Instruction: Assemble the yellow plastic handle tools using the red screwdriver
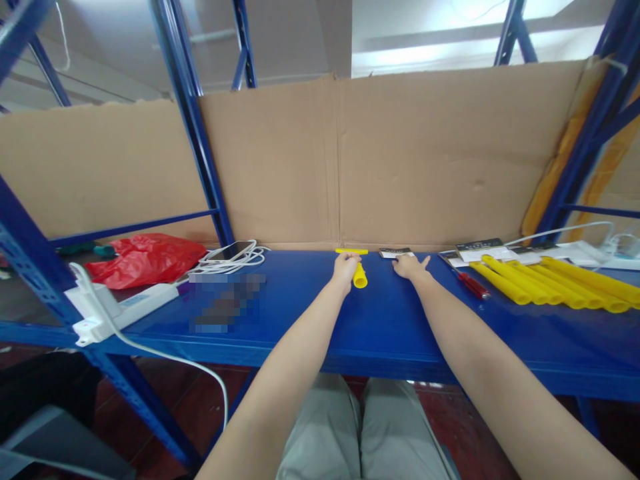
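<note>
My left hand [346,268] is closed around a yellow T-shaped piece, whose crossbar [357,251] lies toward the cardboard and whose round handle [360,277] points back at me. To the right, my right hand [410,267] touches a small black-and-white card [395,253] on the blue shelf [380,320]. Its thumb or a finger sticks out to the right; the fingertips at the card are too small to make out fully.
Several yellow tubes [555,283] lie at the right, beside a red screwdriver [473,285] and more cards [480,250]. On the left are a red plastic bag [150,259], coiled white cable [233,259] and a power strip [133,308]. Cardboard [400,160] stands behind.
</note>
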Available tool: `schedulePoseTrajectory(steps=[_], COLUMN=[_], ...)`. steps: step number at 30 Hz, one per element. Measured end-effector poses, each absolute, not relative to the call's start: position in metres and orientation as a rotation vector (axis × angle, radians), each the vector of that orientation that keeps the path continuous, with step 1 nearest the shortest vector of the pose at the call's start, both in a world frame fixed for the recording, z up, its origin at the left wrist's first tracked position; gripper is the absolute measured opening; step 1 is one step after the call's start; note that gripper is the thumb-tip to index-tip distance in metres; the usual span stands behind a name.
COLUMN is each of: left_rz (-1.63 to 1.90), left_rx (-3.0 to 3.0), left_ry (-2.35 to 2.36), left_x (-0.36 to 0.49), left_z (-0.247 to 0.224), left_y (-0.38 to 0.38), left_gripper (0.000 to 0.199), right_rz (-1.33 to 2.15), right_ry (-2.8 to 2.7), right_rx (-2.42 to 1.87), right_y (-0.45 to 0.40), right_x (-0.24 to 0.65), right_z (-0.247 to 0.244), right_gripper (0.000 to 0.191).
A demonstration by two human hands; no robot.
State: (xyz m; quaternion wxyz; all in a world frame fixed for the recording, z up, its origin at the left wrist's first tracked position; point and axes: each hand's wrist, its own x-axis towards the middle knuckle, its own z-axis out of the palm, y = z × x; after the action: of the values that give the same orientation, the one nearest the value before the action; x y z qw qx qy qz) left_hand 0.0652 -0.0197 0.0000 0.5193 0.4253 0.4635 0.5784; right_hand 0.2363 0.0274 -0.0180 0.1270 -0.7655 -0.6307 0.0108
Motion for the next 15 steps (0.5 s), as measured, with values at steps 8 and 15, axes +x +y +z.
schedulePoseTrajectory(steps=[8,15], left_rz=[1.337,1.279], left_rx=[1.050,1.107], left_ry=[1.113,1.149], left_x=[0.0667,0.0663], left_z=[0.0000,-0.0019], left_y=[-0.0202,-0.0169], left_gripper=[0.015,0.021], right_rz=[0.104,0.145], right_ry=[-1.845,-1.829], right_rx=[-2.341,-2.354], right_y=[0.0350,0.0355], right_x=[0.2417,0.2442], right_z=[-0.0203,-0.0223], right_gripper=[0.052,0.055])
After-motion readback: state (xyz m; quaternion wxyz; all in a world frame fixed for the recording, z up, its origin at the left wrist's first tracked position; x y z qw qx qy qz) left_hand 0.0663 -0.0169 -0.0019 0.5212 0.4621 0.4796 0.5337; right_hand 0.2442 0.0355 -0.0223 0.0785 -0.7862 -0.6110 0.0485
